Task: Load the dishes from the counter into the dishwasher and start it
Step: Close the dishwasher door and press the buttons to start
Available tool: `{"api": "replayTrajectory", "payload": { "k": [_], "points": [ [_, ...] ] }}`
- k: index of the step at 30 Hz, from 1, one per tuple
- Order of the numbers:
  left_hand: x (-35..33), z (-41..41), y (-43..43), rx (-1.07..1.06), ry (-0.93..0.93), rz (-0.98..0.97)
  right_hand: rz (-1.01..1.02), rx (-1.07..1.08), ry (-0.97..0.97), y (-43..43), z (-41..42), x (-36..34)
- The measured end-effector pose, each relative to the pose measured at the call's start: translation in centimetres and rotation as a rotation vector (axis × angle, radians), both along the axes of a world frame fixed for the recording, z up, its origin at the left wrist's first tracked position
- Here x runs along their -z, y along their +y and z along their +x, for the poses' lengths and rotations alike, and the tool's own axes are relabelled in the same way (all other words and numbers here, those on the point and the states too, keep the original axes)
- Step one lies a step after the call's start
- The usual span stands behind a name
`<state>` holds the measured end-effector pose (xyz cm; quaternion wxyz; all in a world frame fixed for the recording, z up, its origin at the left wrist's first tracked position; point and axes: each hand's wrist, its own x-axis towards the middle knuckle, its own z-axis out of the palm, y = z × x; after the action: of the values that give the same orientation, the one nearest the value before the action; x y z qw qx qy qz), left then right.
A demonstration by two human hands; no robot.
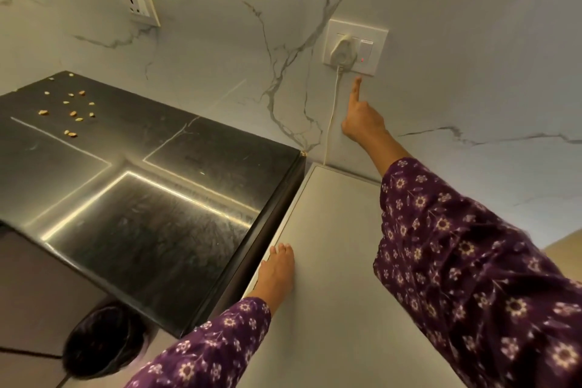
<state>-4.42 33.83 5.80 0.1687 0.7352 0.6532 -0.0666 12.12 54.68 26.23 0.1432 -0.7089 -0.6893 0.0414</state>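
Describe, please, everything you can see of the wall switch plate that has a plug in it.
The switch plate is a white, squarish plastic-looking panel set flat on the veined marble wall, above the rear edge of the white appliance top. A white plug fills its left socket, the cord hanging down the wall. At its right is a rocker switch with a red light lit. The right hand points its index finger at the plate's lower edge; contact is unclear.

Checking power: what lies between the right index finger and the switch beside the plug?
Only bare switch plate, in the head view; the right hand points at the switch from the plate's bottom edge.
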Motion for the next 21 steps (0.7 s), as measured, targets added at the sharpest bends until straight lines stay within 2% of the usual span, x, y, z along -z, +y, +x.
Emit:
{"api": "replayTrajectory", "payload": {
  "k": [7, 13, 18, 21],
  "points": [
    [-0.6, -0.7, -0.5, 0.012, -0.012, 0.021, -0.06, -0.088, 0.151, -12.1, -1.3, 5.7],
    [-0.1, -1.9, -4.5, 0.056, -0.049, 0.148, -0.172, -0.037, 0.208, -25.7, -1.1, 12.0],
    [0.7, -4.7, -10.5, 0.104, -0.269, 0.189, -0.206, 0.01, 0.249, -35.0, -1.9, 15.3],
    [0.7, -6.4, -14.3, 0.131, -0.328, 0.216, -0.185, 0.039, 0.27, -39.9, -3.3, 16.5]
  ]
}}
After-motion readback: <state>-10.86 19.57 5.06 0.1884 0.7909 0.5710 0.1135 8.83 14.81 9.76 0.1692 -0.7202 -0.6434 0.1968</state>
